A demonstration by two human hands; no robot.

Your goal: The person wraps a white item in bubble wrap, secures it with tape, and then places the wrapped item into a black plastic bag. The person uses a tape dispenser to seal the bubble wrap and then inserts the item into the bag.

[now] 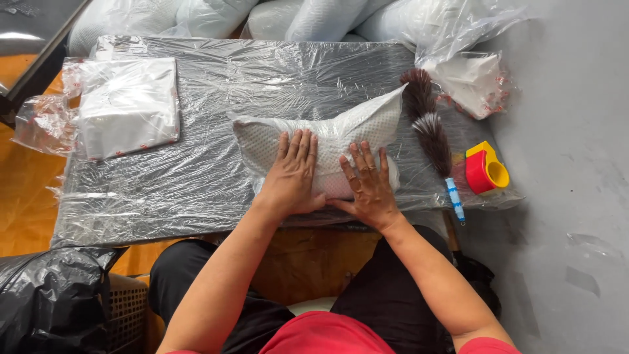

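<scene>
A small white dotted pillow (341,128) lies on the plastic-wrapped table (216,177), near its front edge. My left hand (292,170) presses flat on the pillow's near left part, fingers together and pointing away. My right hand (368,183) lies flat beside it on the pillow's near right part, fingers slightly spread. Both palms push down on the fabric; neither hand grips anything.
A stack of folded white covers in clear bags (128,105) sits at the table's left. A feather duster (429,134), a red and yellow tape dispenser (485,172) and a bagged white item (473,82) lie at right. Filled pillows (314,16) pile behind. A black bag (46,295) is lower left.
</scene>
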